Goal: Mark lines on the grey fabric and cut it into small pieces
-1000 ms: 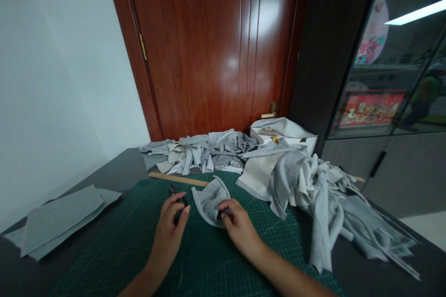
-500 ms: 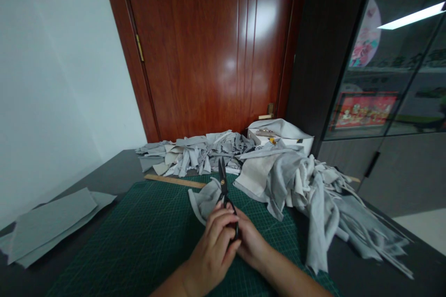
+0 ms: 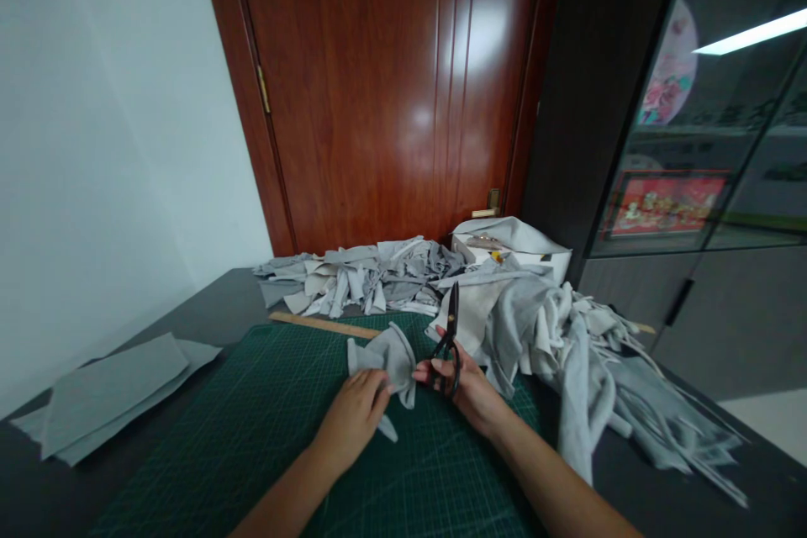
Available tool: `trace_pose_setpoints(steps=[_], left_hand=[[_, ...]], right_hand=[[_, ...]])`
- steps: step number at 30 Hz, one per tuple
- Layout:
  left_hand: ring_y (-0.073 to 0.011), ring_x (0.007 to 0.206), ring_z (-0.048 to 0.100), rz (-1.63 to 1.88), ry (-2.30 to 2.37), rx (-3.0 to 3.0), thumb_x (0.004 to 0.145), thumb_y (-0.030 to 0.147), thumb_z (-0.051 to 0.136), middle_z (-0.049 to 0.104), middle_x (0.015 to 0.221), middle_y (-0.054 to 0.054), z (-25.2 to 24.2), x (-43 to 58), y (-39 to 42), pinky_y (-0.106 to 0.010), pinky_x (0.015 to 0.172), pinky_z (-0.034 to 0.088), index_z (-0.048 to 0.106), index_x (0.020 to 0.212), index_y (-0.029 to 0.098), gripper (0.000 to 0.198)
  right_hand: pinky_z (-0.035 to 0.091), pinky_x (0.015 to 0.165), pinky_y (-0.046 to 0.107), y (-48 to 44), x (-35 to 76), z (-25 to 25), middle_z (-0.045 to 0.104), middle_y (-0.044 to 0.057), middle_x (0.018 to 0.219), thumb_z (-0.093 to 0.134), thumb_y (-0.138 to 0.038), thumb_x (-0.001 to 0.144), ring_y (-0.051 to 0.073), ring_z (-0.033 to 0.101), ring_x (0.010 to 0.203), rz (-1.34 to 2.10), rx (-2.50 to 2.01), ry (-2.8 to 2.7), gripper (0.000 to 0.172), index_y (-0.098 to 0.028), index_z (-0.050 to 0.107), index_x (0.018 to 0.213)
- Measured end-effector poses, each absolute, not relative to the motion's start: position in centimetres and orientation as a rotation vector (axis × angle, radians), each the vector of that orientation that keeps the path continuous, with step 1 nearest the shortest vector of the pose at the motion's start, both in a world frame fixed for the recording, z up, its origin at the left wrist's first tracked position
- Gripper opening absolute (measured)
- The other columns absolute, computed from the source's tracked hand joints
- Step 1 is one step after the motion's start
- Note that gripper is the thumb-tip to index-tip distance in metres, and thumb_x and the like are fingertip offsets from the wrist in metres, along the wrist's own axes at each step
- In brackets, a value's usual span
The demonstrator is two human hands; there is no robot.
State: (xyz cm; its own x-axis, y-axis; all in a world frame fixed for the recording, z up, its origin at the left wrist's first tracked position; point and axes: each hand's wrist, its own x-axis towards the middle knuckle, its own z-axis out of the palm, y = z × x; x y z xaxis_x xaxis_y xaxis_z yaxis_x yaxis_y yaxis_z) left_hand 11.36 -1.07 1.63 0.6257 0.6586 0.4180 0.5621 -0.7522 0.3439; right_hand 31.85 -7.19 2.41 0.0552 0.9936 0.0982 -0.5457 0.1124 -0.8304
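Note:
Black scissors [image 3: 451,321] point up and away in my right hand [image 3: 463,378], whose fingers are round the handles; the blades look closed. My left hand [image 3: 354,414] is closed on a small grey cloth piece [image 3: 392,351] near the middle of the green cutting mat [image 3: 265,420]. The cloth's right edge comes close to my right fingertips; whether they touch it I cannot tell. A narrow end of cloth shows below my left fingers.
Grey scraps [image 3: 362,276] lie along the back beside a wooden ruler [image 3: 321,324]. A cloth heap [image 3: 535,319] and a white box [image 3: 561,265] stand right. Flat grey pieces [image 3: 117,391] lie left on the dark table [image 3: 218,303].
My hands have moved apart. My left hand has left the scissors and taken hold of the small cloth, while my right hand has moved right with the scissors.

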Motion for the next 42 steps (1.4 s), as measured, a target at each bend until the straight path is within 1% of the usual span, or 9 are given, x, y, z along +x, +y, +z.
trace_pose_setpoints(steps=[6, 10, 13, 18, 23, 26, 30, 35, 42], left_hand=[[-0.0221, 0.071, 0.066, 0.474, 1.448, 2.612, 0.097, 0.033, 0.027, 0.068, 0.069, -0.006, 4.1, 8.8, 0.2, -0.032, 0.071, 0.047, 0.063, 0.068, 0.020, 0.048], [-0.0226, 0.089, 0.064, 0.684, 1.365, 2.694, 0.091, 0.023, 0.038, 0.069, 0.090, -0.007, 3.6, 8.3, 0.6, -0.034, 0.082, 0.047, 0.064, 0.088, 0.020, 0.026], [-0.0214, 0.108, 0.058, 0.779, 1.081, 2.713, 0.083, 0.019, 0.048, 0.063, 0.114, -0.007, 2.5, 9.4, -0.4, -0.035, 0.095, 0.044, 0.060, 0.110, 0.022, 0.029], [-0.0370, 0.133, 0.037, 0.464, 1.168, 2.705, 0.076, 0.041, 0.065, 0.050, 0.139, -0.012, 1.4, 10.3, -1.5, -0.058, 0.107, 0.027, 0.050, 0.132, 0.024, 0.060], [-0.0494, 0.135, 0.025, 0.364, 1.734, 2.549, 0.087, 0.052, 0.048, 0.040, 0.146, -0.018, 1.1, 7.9, 1.5, -0.073, 0.098, 0.021, 0.051, 0.132, 0.018, 0.057], [-0.0448, 0.131, 0.034, 0.521, 1.899, 2.507, 0.091, 0.039, 0.043, 0.048, 0.139, -0.019, 1.0, 6.7, 2.9, -0.070, 0.097, 0.027, 0.055, 0.125, 0.016, 0.043], [-0.0289, 0.121, 0.049, 0.821, 1.598, 2.629, 0.088, 0.019, 0.044, 0.060, 0.123, -0.011, 1.8, 6.8, 2.7, -0.050, 0.103, 0.034, 0.060, 0.112, 0.019, 0.029], [-0.0233, 0.098, 0.058, 0.809, 1.255, 2.649, 0.086, 0.022, 0.050, 0.062, 0.101, -0.008, 2.3, 8.2, 0.7, -0.037, 0.091, 0.046, 0.060, 0.098, 0.019, 0.016], [-0.0203, 0.108, 0.053, 0.672, 1.069, 2.693, 0.065, -0.005, 0.043, 0.059, 0.108, -0.006, 1.3, 9.2, -0.3, -0.033, 0.097, 0.042, 0.059, 0.109, 0.020, 0.054]], right_hand=[[0.045, 0.061, 0.026, -6.9, 32.2, 2.1, 0.067, -0.001, 0.071, 0.078, -0.037, 0.069, 0.014, 0.063, 0.059, 1.264, -0.797, -0.930, 0.082, -0.020, 0.038, 0.139], [0.034, 0.045, 0.021, -7.0, 32.1, 2.2, 0.058, -0.005, 0.055, 0.070, -0.051, 0.074, 0.010, 0.049, 0.042, 1.222, -0.904, -0.997, 0.068, -0.016, 0.049, 0.129], [0.027, 0.040, 0.020, -7.2, 31.8, 2.2, 0.053, -0.005, 0.051, 0.063, -0.060, 0.076, 0.008, 0.042, 0.037, 1.271, -0.947, -1.056, 0.062, -0.014, 0.058, 0.117], [0.024, 0.040, 0.020, -7.6, 31.4, 2.2, 0.053, -0.005, 0.051, 0.062, -0.059, 0.078, 0.007, 0.040, 0.037, 1.357, -0.929, -1.083, 0.059, -0.014, 0.059, 0.114], [0.024, 0.043, 0.020, -7.8, 31.5, 2.3, 0.052, -0.005, 0.052, 0.065, -0.053, 0.078, 0.007, 0.041, 0.039, 1.446, -0.881, -1.028, 0.057, -0.014, 0.056, 0.117], [0.024, 0.044, 0.021, -7.8, 31.5, 2.2, 0.051, -0.006, 0.052, 0.070, -0.049, 0.075, 0.007, 0.041, 0.040, 1.459, -0.882, -1.005, 0.055, -0.014, 0.057, 0.116], [0.026, 0.044, 0.022, -7.9, 31.4, 2.1, 0.054, -0.005, 0.053, 0.072, -0.043, 0.072, 0.008, 0.043, 0.041, 1.441, -0.920, -1.004, 0.055, -0.014, 0.057, 0.116], [0.028, 0.045, 0.022, -8.1, 31.3, 2.2, 0.056, -0.005, 0.053, 0.071, -0.039, 0.071, 0.008, 0.044, 0.040, 1.416, -0.935, -1.007, 0.057, -0.013, 0.055, 0.120], [0.028, 0.044, 0.022, -8.3, 31.1, 2.3, 0.056, -0.004, 0.053, 0.068, -0.042, 0.075, 0.009, 0.044, 0.040, 1.382, -0.955, -1.041, 0.057, -0.011, 0.053, 0.120]])
